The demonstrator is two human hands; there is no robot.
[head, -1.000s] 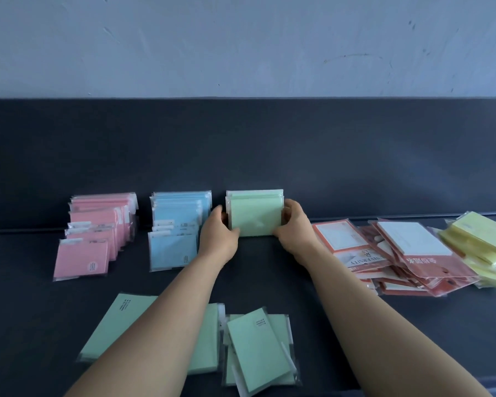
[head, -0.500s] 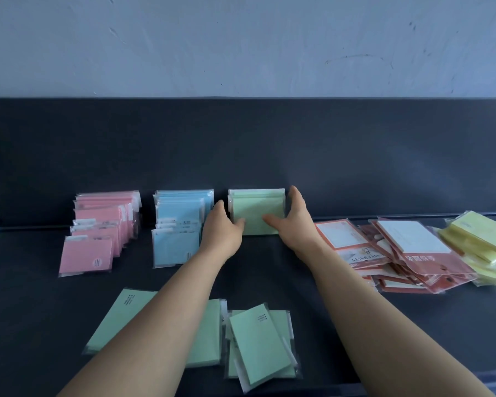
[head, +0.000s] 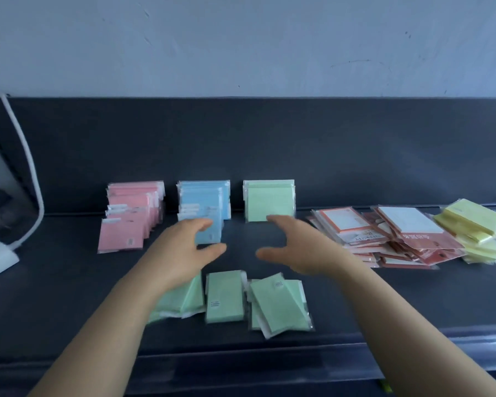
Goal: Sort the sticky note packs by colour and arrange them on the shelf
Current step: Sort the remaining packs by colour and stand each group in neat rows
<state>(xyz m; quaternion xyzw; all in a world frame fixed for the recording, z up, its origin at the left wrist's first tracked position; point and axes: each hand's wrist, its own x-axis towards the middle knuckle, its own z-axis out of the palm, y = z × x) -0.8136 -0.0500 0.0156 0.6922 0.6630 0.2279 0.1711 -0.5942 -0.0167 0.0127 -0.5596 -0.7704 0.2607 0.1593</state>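
Left hand (head: 184,247) and right hand (head: 298,247) spread, holding nothing, bare shelf (head: 241,242) between, green packs (head: 225,299) near front edge.

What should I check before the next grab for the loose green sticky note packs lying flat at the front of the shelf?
1. Left hand free: ok, open and holding nothing.
2. Right hand free: ok, open and holding nothing.
3. Upright row of pale green plastic-wrapped packs stable: ok, standing at the back wall, no hand gripping it.
4. Loose flat green packs squared up: not ok, they overlap and lie skewed.
5. Number of loose packs: cannot tell, the left forearm covers some.
6. Room in front of the upright row: ok, dark shelf surface shows there.
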